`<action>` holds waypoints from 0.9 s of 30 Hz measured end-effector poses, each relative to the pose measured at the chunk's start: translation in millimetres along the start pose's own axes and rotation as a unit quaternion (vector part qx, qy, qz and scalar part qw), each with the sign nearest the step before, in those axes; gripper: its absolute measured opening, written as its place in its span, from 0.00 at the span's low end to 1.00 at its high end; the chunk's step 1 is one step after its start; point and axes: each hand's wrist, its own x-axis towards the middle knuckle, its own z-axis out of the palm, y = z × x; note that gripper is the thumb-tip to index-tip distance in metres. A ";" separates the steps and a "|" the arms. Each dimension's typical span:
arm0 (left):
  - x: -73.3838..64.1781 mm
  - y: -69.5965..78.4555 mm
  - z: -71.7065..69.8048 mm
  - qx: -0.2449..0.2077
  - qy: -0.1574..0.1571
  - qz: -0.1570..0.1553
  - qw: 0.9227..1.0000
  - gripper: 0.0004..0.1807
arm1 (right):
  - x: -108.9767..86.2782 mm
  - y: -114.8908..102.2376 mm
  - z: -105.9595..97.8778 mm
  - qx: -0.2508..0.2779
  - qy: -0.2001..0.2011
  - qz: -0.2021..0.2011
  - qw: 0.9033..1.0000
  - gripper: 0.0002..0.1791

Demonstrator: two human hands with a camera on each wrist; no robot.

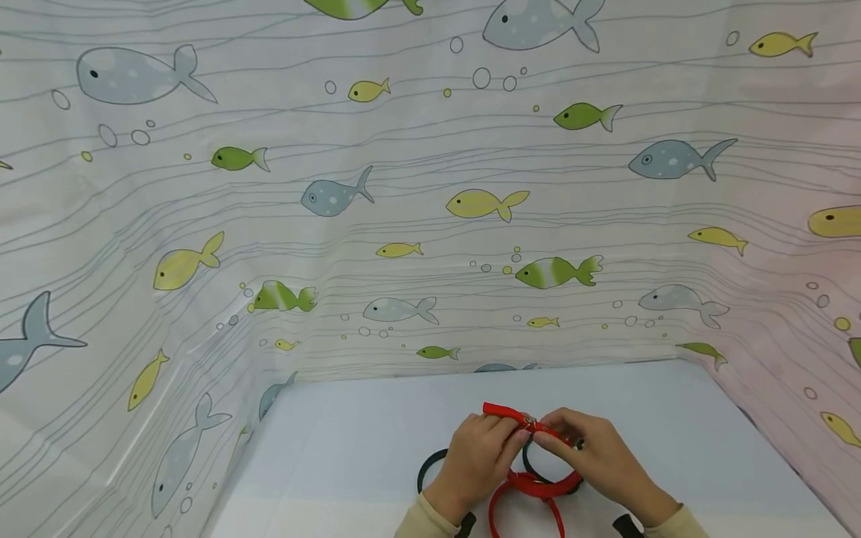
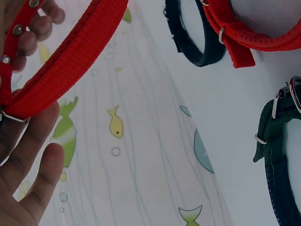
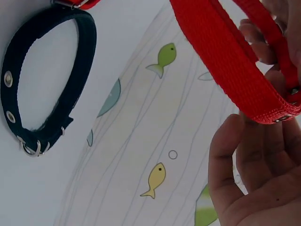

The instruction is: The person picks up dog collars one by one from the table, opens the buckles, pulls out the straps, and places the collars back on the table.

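Observation:
Both hands hold one red woven collar [image 1: 501, 410], close in front of the body. Near its metal buckle, my left hand [image 1: 474, 456] pinches the strap between thumb and fingers. The right hand [image 1: 599, 452] grips the same collar from the other side, fingertips close to the left ones. In the left wrist view, the held collar [image 2: 75, 61] shows metal eyelets on its narrower strap. A wide padded band of this collar [image 3: 211, 52] curves above the fingers in the right wrist view. Palms and knuckles partly hide the buckle.
On the white table [image 1: 363, 418] lie more collars: a red one [image 1: 496, 515], a dark one [image 1: 430, 467] at left, and another dark one [image 1: 528, 456] behind the hands. A dark green collar [image 2: 277, 174] has a metal buckle. A fish-patterned sheet [image 1: 403, 284] surrounds the table.

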 end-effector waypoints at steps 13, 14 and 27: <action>0.8 -0.5 -5.6 -0.070 -0.013 -0.021 0.997 0.12 | 0.9 4.3 -10.8 0.086 -0.069 0.003 0.994 0.09; 0.7 -0.9 -6.2 -0.068 -0.013 -0.020 0.997 0.12 | 0.9 4.6 -11.0 0.091 -0.073 0.003 0.993 0.09; -0.8 0.7 -4.8 -0.080 -0.019 -0.020 0.996 0.12 | -0.6 -0.7 -5.6 0.040 -0.032 0.015 0.999 0.12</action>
